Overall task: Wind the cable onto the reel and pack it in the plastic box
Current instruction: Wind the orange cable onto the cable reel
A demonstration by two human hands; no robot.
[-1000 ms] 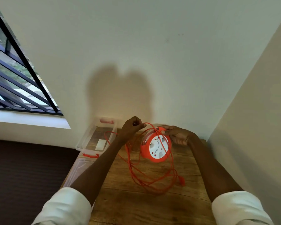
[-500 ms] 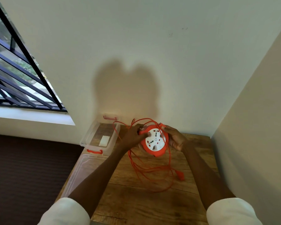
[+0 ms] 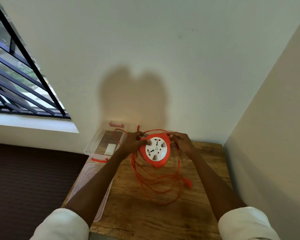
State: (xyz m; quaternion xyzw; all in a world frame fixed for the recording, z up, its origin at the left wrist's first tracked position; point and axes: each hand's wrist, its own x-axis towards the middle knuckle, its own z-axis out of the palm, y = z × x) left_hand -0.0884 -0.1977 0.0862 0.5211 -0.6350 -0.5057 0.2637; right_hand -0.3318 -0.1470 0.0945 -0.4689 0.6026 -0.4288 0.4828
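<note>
Round orange reel with white socket face (image 3: 155,150) held tilted above the wooden table (image 3: 163,213), near the far wall. Left hand (image 3: 134,142) grips its left rim; right hand (image 3: 181,142) pinches the thin orange cable (image 3: 156,186) at the reel's right edge. Loose loops lie below. Clear open plastic box (image 3: 102,142) sits left.
</note>
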